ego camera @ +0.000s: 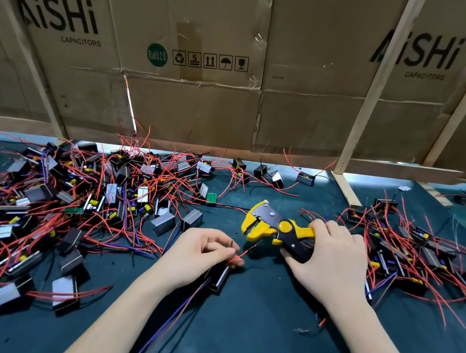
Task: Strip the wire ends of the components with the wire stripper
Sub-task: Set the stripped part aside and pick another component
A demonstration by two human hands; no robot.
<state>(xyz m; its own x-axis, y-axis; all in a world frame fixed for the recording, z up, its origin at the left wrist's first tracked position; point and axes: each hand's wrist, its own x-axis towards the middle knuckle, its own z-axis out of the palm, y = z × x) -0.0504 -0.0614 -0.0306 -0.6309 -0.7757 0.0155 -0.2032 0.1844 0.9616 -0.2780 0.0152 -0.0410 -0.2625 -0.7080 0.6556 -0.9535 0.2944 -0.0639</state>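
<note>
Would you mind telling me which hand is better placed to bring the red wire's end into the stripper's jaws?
Probably the left hand: it already pinches the red wire, whose end points at the open jaws of the wire stripper. The right hand is busy holding the stripper's handles.

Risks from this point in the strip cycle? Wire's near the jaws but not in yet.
1. The left hand pinches the red wire close to its tip, so fingers may near the wire stripper jaws as they close.
2. The component hangs under that hand; a pull could tug it loose.
3. Loose wires from the right pile lie by the right hand and may snag.
</note>
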